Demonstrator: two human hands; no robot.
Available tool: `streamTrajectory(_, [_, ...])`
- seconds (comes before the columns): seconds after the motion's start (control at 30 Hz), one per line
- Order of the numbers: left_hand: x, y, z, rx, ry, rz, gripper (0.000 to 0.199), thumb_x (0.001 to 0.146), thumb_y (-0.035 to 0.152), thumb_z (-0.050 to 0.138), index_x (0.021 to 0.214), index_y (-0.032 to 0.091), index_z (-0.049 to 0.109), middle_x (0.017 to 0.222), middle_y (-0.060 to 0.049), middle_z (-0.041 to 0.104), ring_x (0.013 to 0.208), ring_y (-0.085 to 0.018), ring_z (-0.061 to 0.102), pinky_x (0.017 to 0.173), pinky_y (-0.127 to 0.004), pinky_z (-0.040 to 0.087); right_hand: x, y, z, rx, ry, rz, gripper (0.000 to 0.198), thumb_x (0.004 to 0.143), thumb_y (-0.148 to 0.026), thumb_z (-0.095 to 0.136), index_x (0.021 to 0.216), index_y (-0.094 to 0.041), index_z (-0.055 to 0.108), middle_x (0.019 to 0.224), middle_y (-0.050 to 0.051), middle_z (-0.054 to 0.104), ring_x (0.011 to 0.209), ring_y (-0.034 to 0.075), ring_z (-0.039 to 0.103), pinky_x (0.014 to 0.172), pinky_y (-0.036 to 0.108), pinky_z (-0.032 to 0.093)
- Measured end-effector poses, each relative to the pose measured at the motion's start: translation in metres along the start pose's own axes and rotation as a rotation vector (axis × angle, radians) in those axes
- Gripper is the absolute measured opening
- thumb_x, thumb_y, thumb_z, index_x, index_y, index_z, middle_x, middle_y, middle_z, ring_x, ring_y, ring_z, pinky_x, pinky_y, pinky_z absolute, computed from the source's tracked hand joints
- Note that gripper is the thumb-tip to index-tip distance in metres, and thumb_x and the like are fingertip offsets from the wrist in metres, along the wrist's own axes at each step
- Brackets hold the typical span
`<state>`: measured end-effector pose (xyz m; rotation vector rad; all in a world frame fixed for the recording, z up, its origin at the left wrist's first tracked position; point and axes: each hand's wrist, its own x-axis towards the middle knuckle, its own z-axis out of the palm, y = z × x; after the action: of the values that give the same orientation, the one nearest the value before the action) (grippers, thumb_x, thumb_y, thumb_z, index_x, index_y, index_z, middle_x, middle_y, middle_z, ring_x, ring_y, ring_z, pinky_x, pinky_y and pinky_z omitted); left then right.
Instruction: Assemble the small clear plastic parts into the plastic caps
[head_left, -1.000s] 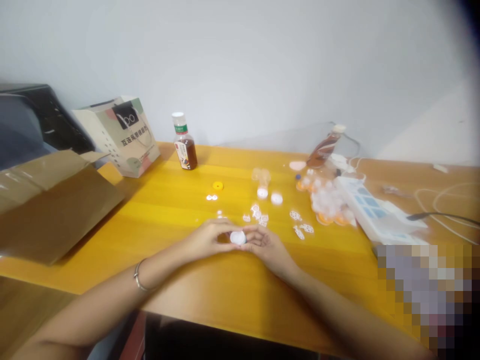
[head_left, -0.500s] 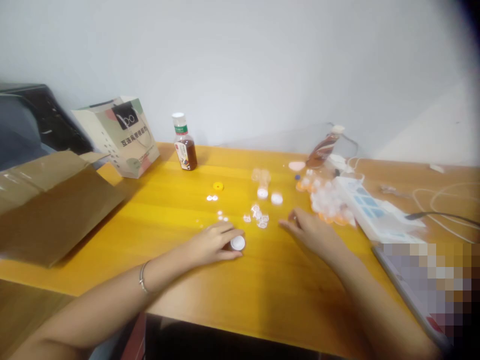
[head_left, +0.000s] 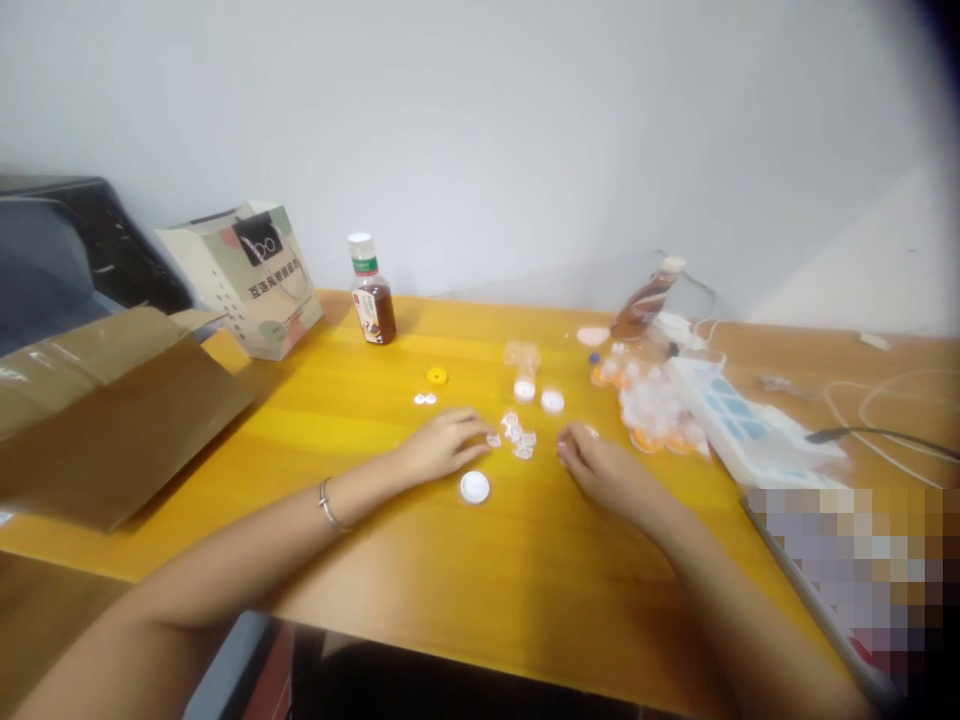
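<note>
My left hand rests low over the table with its fingers stretched and thumb apart. Its fingertips come up to a small white paper cutout with printed marks. Right of that lies a loose group of similar cutouts. Just below the left hand, a round white lid sits alone on the wood. My right hand is closed, thumb and fingers pressed together beside the cutouts; what they hold, if anything, is hidden. A small white piece shows behind its knuckles.
Two white round caps and clear cups stand farther back, with a yellow disc to the left. A drink bottle, paper bag and cardboard box occupy the left. Clear-and-orange containers and a white tray lie right.
My left hand has let go of the white lid and moved up and right to the cutouts. The right hand's fingers have drawn closer together.
</note>
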<state>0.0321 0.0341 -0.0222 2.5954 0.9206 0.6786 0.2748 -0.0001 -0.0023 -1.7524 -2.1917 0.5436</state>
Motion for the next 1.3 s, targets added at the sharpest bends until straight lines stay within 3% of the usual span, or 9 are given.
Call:
streamTrajectory(0.07, [0.005, -0.003, 0.004, -0.007, -0.037, 0.021, 0.029, 0.084, 0.028, 0.048, 0.109, 0.018, 0.056, 0.098, -0.007, 0.056, 0.092, -0.017, 0.052, 0.084, -0.029, 0.041, 0.002, -0.007, 0.007, 0.319, 0.069, -0.028, 0.009, 0.080, -0.030, 0.045, 0.080, -0.022, 0.041, 0.067, 0.000, 0.058, 0.060, 0.014, 0.055, 0.058, 0.026, 0.041])
streamTrajectory(0.2, [0.010, -0.006, 0.011, -0.004, -0.066, 0.047, 0.025, 0.082, 0.025, 0.051, 0.104, 0.018, 0.060, 0.095, -0.006, 0.057, 0.089, -0.016, 0.053, 0.082, -0.027, 0.041, 0.004, -0.025, 0.029, 0.970, 0.061, 0.011, 0.022, 0.073, -0.035, 0.057, 0.079, -0.022, 0.040, 0.066, -0.003, 0.061, 0.062, 0.012, 0.059, 0.065, 0.027, 0.046])
streamTrajectory(0.37, [0.008, -0.009, 0.016, 0.028, -0.012, 0.052, 0.021, 0.084, 0.024, 0.047, 0.095, 0.017, 0.063, 0.091, -0.006, 0.059, 0.086, -0.015, 0.054, 0.078, -0.025, 0.042, 0.005, -0.042, 0.049, 1.340, 0.149, 0.126, 0.022, 0.068, -0.033, 0.065, 0.078, -0.021, 0.049, 0.066, -0.003, 0.063, 0.062, 0.010, 0.058, 0.072, 0.027, 0.045])
streamTrajectory(0.6, [0.004, -0.011, 0.012, 0.156, 0.006, 0.122, 0.023, 0.087, 0.027, 0.042, 0.093, 0.020, 0.063, 0.089, -0.005, 0.061, 0.083, -0.015, 0.054, 0.074, -0.026, 0.039, 0.016, -0.057, 0.062, 1.484, 0.454, 0.162, 0.021, 0.061, -0.028, 0.070, 0.072, -0.020, 0.055, 0.061, -0.006, 0.058, 0.053, 0.006, 0.050, 0.059, 0.021, 0.042])
streamTrajectory(0.8, [0.001, -0.007, 0.008, 0.162, 0.049, 0.090, 0.014, 0.080, 0.019, 0.047, 0.077, 0.015, 0.060, 0.079, -0.005, 0.060, 0.077, -0.014, 0.052, 0.072, -0.026, 0.039, 0.025, -0.064, 0.072, 1.624, 0.395, 0.204, 0.024, 0.061, -0.025, 0.070, 0.074, -0.020, 0.051, 0.068, -0.002, 0.066, 0.066, 0.011, 0.061, 0.071, 0.027, 0.046])
streamTrajectory(0.97, [0.000, -0.005, 0.003, -0.157, 0.121, -0.086, 0.011, 0.078, 0.021, 0.050, 0.079, 0.014, 0.059, 0.077, -0.003, 0.060, 0.069, -0.011, 0.053, 0.067, -0.023, 0.042, 0.015, -0.062, 0.071, 1.645, 0.238, 0.193, 0.020, 0.065, -0.026, 0.069, 0.079, -0.019, 0.057, 0.081, 0.003, 0.069, 0.077, 0.012, 0.062, 0.081, 0.029, 0.045])
streamTrajectory(1.1, [0.002, -0.009, -0.004, -0.569, 0.165, -0.320, 0.024, 0.080, 0.034, 0.050, 0.090, 0.013, 0.059, 0.080, -0.004, 0.062, 0.059, -0.009, 0.054, 0.053, -0.020, 0.043, 0.009, -0.061, 0.070, 1.639, 0.265, 0.228, 0.015, 0.063, -0.025, 0.070, 0.074, -0.019, 0.061, 0.077, 0.001, 0.068, 0.075, 0.011, 0.061, 0.081, 0.028, 0.045])
streamTrajectory(1.2, [0.003, -0.010, -0.009, -0.774, 0.173, -0.355, 0.028, 0.075, 0.035, 0.058, 0.092, 0.013, 0.059, 0.081, -0.005, 0.063, 0.066, -0.011, 0.058, 0.055, -0.019, 0.045, 0.008, -0.061, 0.071, 1.618, 0.251, 0.239, 0.013, 0.062, -0.026, 0.071, 0.070, -0.019, 0.064, 0.070, 0.000, 0.067, 0.070, 0.010, 0.060, 0.078, 0.026, 0.045])
streamTrajectory(1.3, [0.003, -0.007, -0.010, -0.832, 0.201, -0.347, 0.028, 0.074, 0.033, 0.060, 0.094, 0.013, 0.061, 0.081, -0.005, 0.064, 0.068, -0.011, 0.058, 0.056, -0.019, 0.045, 0.007, -0.063, 0.072, 1.604, 0.185, 0.239, 0.013, 0.062, -0.027, 0.071, 0.071, -0.019, 0.065, 0.070, 0.000, 0.067, 0.068, 0.010, 0.060, 0.077, 0.026, 0.045])
